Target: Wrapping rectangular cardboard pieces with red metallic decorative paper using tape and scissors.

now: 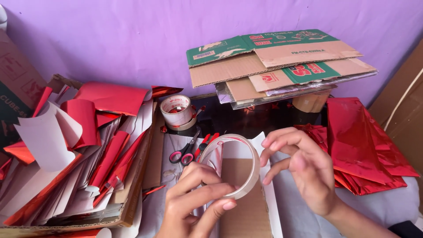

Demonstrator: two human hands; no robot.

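Beside a paper-filled cardboard tray (pixel 132 207), left hand (pixel 194 198) gripping tape roll (pixel 238 165), right hand (pixel 304 172) loosely open.

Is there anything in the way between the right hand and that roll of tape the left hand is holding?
Nothing visible. The left hand holds the tape roll up, and the right hand hovers beside its rim with open air between.

- Left of my grip, a heap of red foil sheets (pixel 88 154) blocks the desk.
- Ahead, scissors (pixel 187 150) and a tape roll (pixel 177 110) crowd it.
- Right, folded red foil (pixel 361 145) walls me in.
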